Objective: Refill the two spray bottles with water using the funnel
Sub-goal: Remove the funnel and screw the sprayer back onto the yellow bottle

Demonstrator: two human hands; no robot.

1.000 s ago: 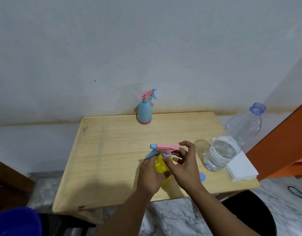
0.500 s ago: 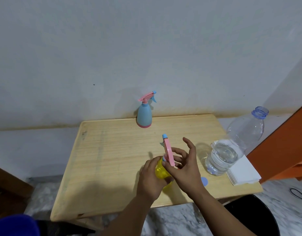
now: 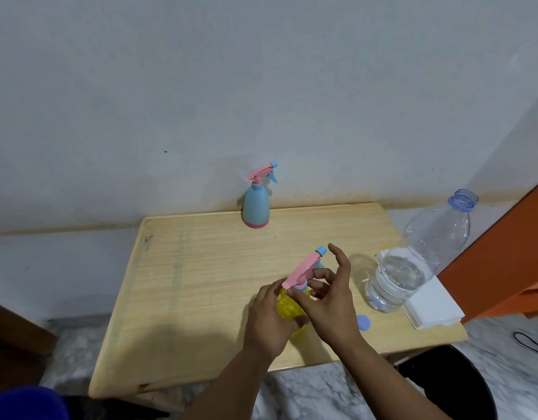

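Note:
A yellow spray bottle (image 3: pixel 287 309) stands near the front of the wooden table (image 3: pixel 195 286). My left hand (image 3: pixel 269 318) grips its body. My right hand (image 3: pixel 328 294) pinches the neck of its pink spray head (image 3: pixel 304 268), whose blue nozzle points up and to the right. A blue spray bottle (image 3: pixel 256 207) with a pink head stands upright at the table's back edge. An uncapped clear water bottle (image 3: pixel 413 262), part full, stands at the right. A small patch of orange shows behind my right hand. No funnel is plainly visible.
The water bottle's blue cap (image 3: pixel 364 323) lies on the table beside my right wrist. A stack of white napkins (image 3: pixel 434 307) lies under and beside the water bottle. An orange panel (image 3: pixel 504 256) stands at the right, a black bin (image 3: pixel 449 380) below the table's front right corner.
The pink spray head has turned on the yellow bottle: its nozzle pointed left, then straight away from me, and now points up and right. My right hand turned with it.

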